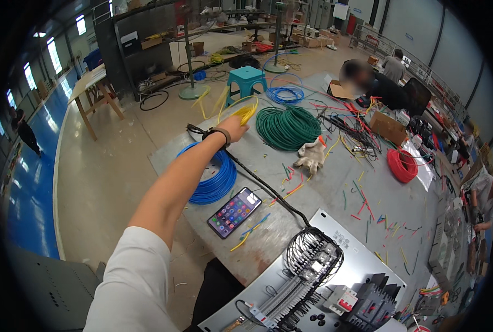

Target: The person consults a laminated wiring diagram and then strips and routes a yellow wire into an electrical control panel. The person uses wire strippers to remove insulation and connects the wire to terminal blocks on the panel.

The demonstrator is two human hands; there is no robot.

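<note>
One yellow wire coil [249, 113] right at your left hand [233, 129] — fingers [242, 130] partly hidden, can't tell if they're clamped. Gather loops evenly; keep them off the green coil [288, 128], just right of your fingers.

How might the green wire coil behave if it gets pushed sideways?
The green wire coil is probably heavy, given its many stacked turns. Lying flat on the table, it seems likelier to slide than roll. Pushed toward the near right, it may nudge the work glove at its edge.
</note>
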